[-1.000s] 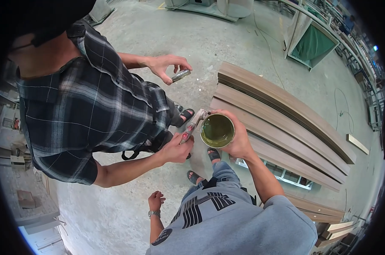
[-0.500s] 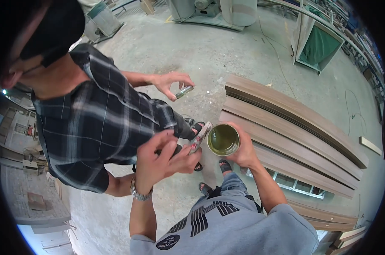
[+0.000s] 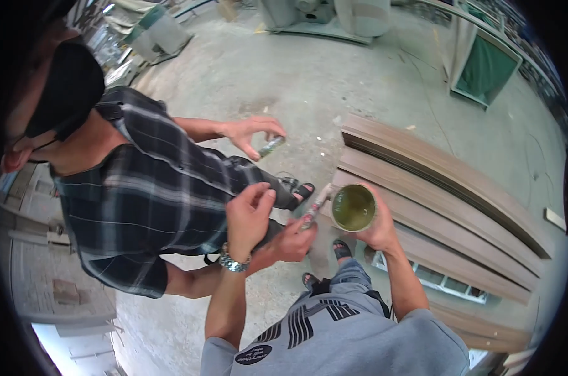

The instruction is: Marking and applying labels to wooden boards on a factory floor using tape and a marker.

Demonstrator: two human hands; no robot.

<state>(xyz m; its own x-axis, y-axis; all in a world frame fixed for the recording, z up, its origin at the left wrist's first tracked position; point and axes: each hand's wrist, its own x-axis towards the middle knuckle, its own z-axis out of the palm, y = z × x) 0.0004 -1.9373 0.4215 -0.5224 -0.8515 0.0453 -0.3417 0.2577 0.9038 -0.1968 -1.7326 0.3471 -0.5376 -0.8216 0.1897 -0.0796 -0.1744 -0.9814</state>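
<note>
A: Right hand, fingers state?

B: I log the fingers wrapped around an open can, clamped on its wall. The can is upright, held in the air, with olive-green liquid inside.

A: Left hand?

B: Raised, fingers loosely curled and slightly apart, holding nothing that I can see. It hovers just above a co-worker's hand; I cannot tell whether they touch. A metal wristwatch sits on the left wrist.

A: The co-worker's hand?

B: It grips a paint-stained stick-like tool, tip at the can's rim. Their other hand holds a small dark object, too small to name.

A: Surroundings?

B: Co-worker in plaid shirt to the left. Long brown boards lie stacked on the concrete floor, beyond the can. Green-panelled cabinet further back.
</note>
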